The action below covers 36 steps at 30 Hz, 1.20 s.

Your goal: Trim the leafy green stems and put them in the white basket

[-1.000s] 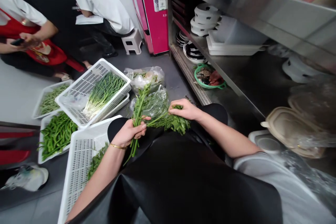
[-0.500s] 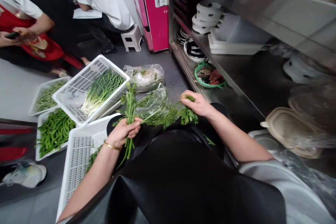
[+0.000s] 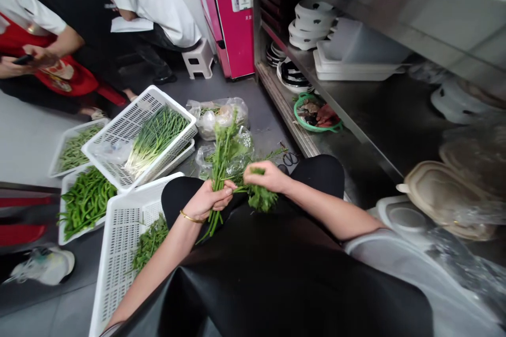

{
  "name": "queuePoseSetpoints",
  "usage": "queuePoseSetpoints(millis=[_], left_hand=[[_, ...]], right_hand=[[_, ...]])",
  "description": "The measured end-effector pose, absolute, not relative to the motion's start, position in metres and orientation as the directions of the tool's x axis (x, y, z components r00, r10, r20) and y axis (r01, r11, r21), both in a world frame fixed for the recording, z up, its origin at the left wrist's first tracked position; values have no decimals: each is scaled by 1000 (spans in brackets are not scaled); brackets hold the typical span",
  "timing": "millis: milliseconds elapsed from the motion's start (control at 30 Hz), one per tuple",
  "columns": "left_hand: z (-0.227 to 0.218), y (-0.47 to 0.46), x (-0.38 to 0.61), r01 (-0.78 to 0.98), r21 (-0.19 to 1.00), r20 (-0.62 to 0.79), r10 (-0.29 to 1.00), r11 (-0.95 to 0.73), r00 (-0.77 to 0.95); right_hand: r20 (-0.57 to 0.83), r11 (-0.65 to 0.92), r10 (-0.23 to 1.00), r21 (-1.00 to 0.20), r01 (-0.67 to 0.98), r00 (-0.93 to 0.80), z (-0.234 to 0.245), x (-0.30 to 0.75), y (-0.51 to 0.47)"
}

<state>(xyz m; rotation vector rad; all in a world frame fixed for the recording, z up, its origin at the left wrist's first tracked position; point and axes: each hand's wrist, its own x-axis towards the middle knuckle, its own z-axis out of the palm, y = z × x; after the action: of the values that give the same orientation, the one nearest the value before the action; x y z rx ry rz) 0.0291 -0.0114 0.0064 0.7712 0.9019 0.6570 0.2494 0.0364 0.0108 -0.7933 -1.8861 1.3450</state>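
My left hand (image 3: 208, 200) is closed around a bunch of green leafy stems (image 3: 222, 155), held upright over my lap with the stalk ends hanging below the fist. My right hand (image 3: 265, 175) is closed on a sprig of green leaves (image 3: 261, 198) right beside that bunch. Both hands hover above my black apron (image 3: 276, 263). A white perforated basket (image 3: 118, 242) with picked greens (image 3: 149, 241) stands by my left knee.
White baskets hold scallions (image 3: 152, 139) and green beans (image 3: 85, 200) on the floor at left. Plastic bags of greens (image 3: 219, 116) lie ahead. Two people crouch at far left. A steel shelf (image 3: 356, 110) with dishes and a green strainer (image 3: 314, 116) runs along the right.
My right hand, which had pulled out to the right with a sprig, has come back in beside the bunch. My left hand has kept its grip and tilted the bunch upright.
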Motion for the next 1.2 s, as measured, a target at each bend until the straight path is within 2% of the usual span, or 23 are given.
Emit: queuePoseSetpoints(millis=[67, 133, 200, 300, 400, 467, 567, 633, 700, 800, 867, 900, 967, 1000, 1067, 1100, 1167, 1200], left_hand=[[3, -10, 29, -234, 787, -424, 776, 570, 467], [3, -8, 29, -252, 773, -438, 776, 583, 454], [5, -5, 30, -239, 767, -459, 769, 596, 445], [7, -1, 35, -173, 769, -489, 740, 616, 463], [10, 1, 41, -99, 799, -488, 736, 593, 469], [14, 3, 43, -68, 812, -476, 725, 580, 498], [21, 3, 41, -41, 816, -480, 715, 577, 508], [24, 2, 36, -67, 828, -485, 771, 557, 412], [25, 0, 31, -131, 842, -470, 832, 523, 295], [24, -4, 27, -205, 861, -423, 879, 466, 219], [23, -6, 27, -210, 872, -405, 892, 443, 203], [23, -7, 26, -204, 875, -403, 893, 440, 198], [24, -7, 25, -191, 878, -403, 893, 439, 201], [24, -7, 25, -185, 878, -402, 890, 441, 213], [24, -8, 25, -174, 878, -400, 883, 447, 246], [25, -8, 26, -168, 877, -401, 878, 451, 261], [26, -8, 28, -153, 872, -412, 866, 465, 284], [26, -9, 28, -143, 869, -422, 859, 475, 290]], right_hand=[[62, 37, 959, -995, -96, -275, 4, 268, 40], [1, -33, 988, -977, -210, -157, 4, 289, 44], [6, -37, 970, -984, -172, -242, 10, 304, 47], [-8, 12, 908, -999, 45, -418, 24, 303, 47], [-4, 102, 887, -974, 203, -462, 29, 275, 52], [-50, 63, 867, -976, 208, -495, 25, 252, 58], [-90, -79, 858, -996, 43, -506, 16, 227, 63], [-59, -94, 897, -994, -60, -437, 11, 222, 63], [-46, -81, 931, -993, -81, -362, 7, 224, 59], [-104, -117, 940, -993, -20, -323, 5, 233, 50], [-144, -109, 905, -988, 107, -401, 9, 243, 42], [-135, -53, 889, -980, 193, -438, 12, 249, 37], [-5, 191, 880, -912, 362, -476, 23, 260, 29], [106, 342, 871, -831, 438, -479, 29, 265, 25], [306, 579, 806, -590, 564, -507, 39, 270, 23], [356, 651, 758, -461, 603, -546, 42, 270, 24], [348, 726, 685, -261, 636, -640, 45, 266, 29], [316, 743, 666, -204, 637, -676, 44, 263, 32]])
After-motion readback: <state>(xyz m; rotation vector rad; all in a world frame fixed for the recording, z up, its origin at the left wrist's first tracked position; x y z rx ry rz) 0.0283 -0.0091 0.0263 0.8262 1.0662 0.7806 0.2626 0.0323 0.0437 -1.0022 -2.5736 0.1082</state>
